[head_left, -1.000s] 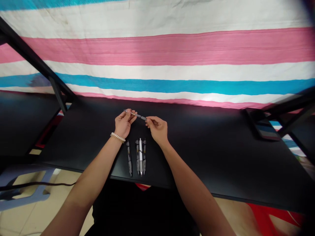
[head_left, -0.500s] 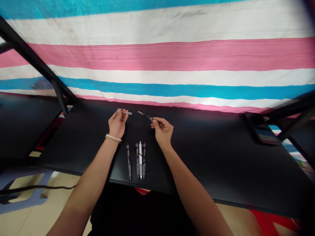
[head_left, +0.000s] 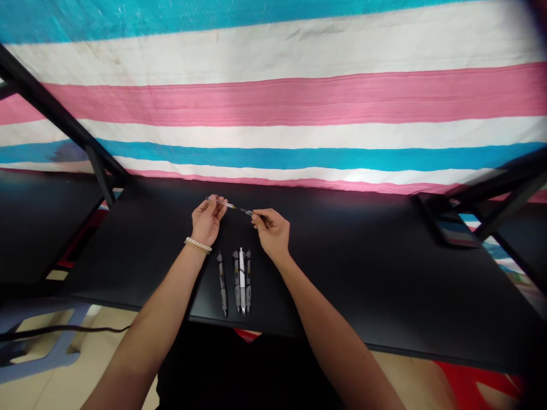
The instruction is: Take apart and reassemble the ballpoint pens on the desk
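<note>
Above the black table, my left hand (head_left: pixel 208 217) pinches a clear pen barrel (head_left: pixel 226 204) between thumb and fingers. My right hand (head_left: pixel 270 230) is closed on the grip end of a pen (head_left: pixel 248 212), whose thin refill points left into the barrel's open end. The two pen parts meet in line, tilted slightly down to the right. Below the hands lie several assembled pens: a dark one (head_left: pixel 222 285) apart on the left, and a white one (head_left: pixel 242 279) close between two dark ones. Fingers cover parts of both pieces.
The black table (head_left: pixel 363 273) stretches wide on both sides. A dark phone-like slab (head_left: pixel 448 225) lies at its right end near a black metal frame (head_left: pixel 508 196). A striped sheet (head_left: pixel 273 102) hangs behind. At lower left is a blue-grey stool (head_left: pixel 64 353).
My hands have come together: the right hand moved left, bringing the refill into the barrel's end. Before, a gap separated the two parts. The view has shifted slightly.
</note>
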Tool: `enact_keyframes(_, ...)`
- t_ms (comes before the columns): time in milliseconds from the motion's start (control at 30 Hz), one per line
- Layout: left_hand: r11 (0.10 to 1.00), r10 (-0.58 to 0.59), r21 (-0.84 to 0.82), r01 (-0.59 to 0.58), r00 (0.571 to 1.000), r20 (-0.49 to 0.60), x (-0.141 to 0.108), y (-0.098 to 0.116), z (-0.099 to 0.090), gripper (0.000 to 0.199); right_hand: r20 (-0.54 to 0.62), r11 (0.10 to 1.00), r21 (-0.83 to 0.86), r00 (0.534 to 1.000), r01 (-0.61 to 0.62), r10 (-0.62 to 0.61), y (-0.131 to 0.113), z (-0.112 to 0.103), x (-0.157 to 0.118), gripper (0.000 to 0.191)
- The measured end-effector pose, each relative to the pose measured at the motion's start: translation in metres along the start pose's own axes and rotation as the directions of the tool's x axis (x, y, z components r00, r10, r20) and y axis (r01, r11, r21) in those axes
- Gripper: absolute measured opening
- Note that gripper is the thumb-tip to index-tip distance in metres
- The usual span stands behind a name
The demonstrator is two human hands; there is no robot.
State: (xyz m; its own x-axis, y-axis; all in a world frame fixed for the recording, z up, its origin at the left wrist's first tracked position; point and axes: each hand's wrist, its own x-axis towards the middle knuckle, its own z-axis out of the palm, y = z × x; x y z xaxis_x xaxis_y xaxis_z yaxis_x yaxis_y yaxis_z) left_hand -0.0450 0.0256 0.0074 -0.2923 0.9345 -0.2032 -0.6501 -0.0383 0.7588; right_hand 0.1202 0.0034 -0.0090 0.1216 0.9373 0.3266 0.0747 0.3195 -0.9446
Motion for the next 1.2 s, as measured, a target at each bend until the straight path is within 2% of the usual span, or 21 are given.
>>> enact_keyframes(100, 0.999, -0.01, 0.039, 0.007, 0.996, 0.088, -0.004, -0.004, 0.001, 0.024, -0.005, 0.986, -0.115, 0.992, 0.121, -0.123, -0.003, -0.001, -0.001, 0.011)
enact_keyframes(233, 0.998, -0.029, 0.066, 0.021, 0.991, 0.13, -0.007, -0.006, 0.003, 0.029, -0.029, 0.978, -0.116, 0.984, 0.171, -0.176, -0.004, 0.0, -0.003, 0.011)
enact_keyframes(300, 0.998, -0.029, 0.067, 0.02, 0.991, 0.133, -0.008, -0.006, 0.004, 0.03, -0.017, 0.99, -0.083, 0.994, 0.11, -0.112, -0.002, 0.001, -0.004, 0.015)
enact_keyframes(400, 0.998, -0.017, 0.065, 0.008, 0.991, 0.136, -0.008, -0.006, 0.004, 0.031, 0.075, 0.996, -0.008, 0.993, -0.089, 0.09, 0.002, 0.004, -0.005, 0.03)
enact_keyframes(433, 0.998, -0.007, 0.064, -0.002, 0.991, 0.134, -0.007, -0.006, 0.003, 0.031, 0.092, 0.992, 0.005, 0.988, -0.123, 0.122, 0.003, 0.004, -0.005, 0.035)
enact_keyframes(533, 0.998, 0.034, 0.052, -0.04, 0.994, 0.107, -0.004, -0.006, 0.0, 0.03, 0.08, 0.996, 0.016, 0.993, -0.088, 0.086, 0.005, 0.004, -0.004, 0.046)
enact_keyframes(667, 0.996, 0.058, 0.067, -0.065, 0.994, 0.097, 0.0, -0.006, -0.004, 0.028, 0.175, 0.989, 0.003, 0.974, -0.148, 0.146, 0.004, 0.003, -0.003, 0.036)
enact_keyframes(1033, 0.997, 0.048, 0.052, -0.054, 0.993, 0.107, -0.002, -0.004, -0.003, 0.029, 0.163, 0.992, 0.029, 0.98, -0.12, 0.114, 0.006, 0.003, -0.003, 0.035)
enact_keyframes(1100, 0.997, 0.051, 0.058, -0.058, 0.993, 0.107, -0.001, -0.004, -0.003, 0.028, 0.189, 0.991, 0.013, 0.973, -0.137, 0.132, 0.006, 0.003, -0.003, 0.036)
enact_keyframes(1200, 0.997, 0.046, 0.064, -0.054, 0.992, 0.117, -0.002, -0.004, -0.002, 0.029, 0.167, 0.995, -0.045, 0.982, -0.087, 0.093, 0.006, 0.002, -0.004, 0.036)
